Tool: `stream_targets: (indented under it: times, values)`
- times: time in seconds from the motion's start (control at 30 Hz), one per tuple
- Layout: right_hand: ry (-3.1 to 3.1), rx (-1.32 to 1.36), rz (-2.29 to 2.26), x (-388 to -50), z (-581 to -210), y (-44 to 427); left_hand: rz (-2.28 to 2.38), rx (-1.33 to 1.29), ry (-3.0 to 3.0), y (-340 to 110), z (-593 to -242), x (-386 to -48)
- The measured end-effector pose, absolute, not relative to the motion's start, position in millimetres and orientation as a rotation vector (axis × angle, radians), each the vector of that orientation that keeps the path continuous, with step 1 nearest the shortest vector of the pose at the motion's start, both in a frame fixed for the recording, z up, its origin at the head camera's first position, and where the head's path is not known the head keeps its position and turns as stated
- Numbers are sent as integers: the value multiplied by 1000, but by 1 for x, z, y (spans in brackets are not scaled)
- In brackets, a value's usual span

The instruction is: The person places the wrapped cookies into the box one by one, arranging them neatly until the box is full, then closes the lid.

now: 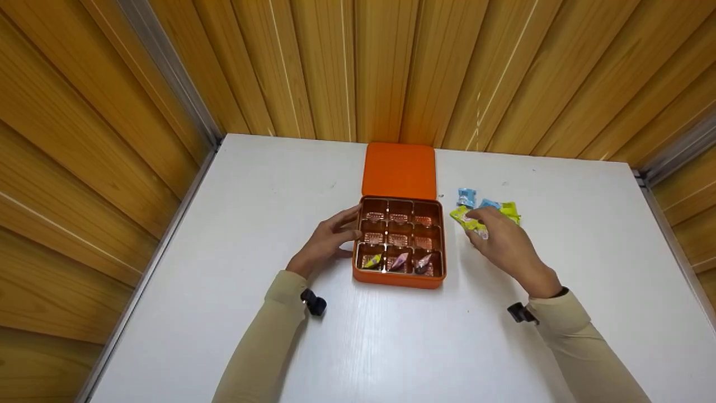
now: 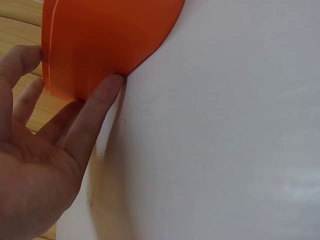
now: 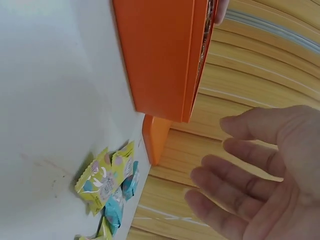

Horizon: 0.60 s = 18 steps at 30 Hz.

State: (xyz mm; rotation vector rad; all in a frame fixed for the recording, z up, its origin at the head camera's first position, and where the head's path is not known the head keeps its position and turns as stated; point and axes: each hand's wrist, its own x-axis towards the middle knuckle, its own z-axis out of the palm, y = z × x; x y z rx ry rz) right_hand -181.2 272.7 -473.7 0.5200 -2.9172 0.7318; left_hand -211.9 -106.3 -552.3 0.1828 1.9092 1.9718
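An orange tin box [image 1: 400, 278] stands on the table with its brown divided insert [image 1: 398, 226] facing up. In its near row lie a yellow-wrapped candy [image 1: 372, 261] and two pink-wrapped candies [image 1: 399, 261], one per compartment. My left hand [image 1: 327, 240] rests spread fingertips against the box's left wall; the left wrist view shows those fingers [image 2: 92, 117] touching the orange side. Over a small pile of yellow-wrapped candies [image 3: 102, 180] and blue-wrapped candies [image 3: 114, 210] hovers my right hand [image 1: 506, 246]. Its fingers are loosely extended and hold nothing in the right wrist view.
An orange lid [image 1: 399, 169] lies flat behind the box, against its back edge. A single blue candy [image 1: 466, 197] sits at the far left of the pile. Wood-patterned panels [image 1: 386, 67] rise behind the white table [image 1: 251, 184].
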Motion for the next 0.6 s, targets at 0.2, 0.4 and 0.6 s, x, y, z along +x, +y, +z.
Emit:
stream_targets:
  times: [0.2, 0.4, 0.6]
  values:
    - [-2957, 389, 739, -183, -479, 279, 1959, 190, 1921, -106, -553, -212]
    - [-2994, 311, 728, -184, -485, 283, 1960, 202, 1934, -106, -553, -211]
    - [-3004, 283, 722, -186, -491, 285, 1954, 198, 1938, -106, -554, -211]
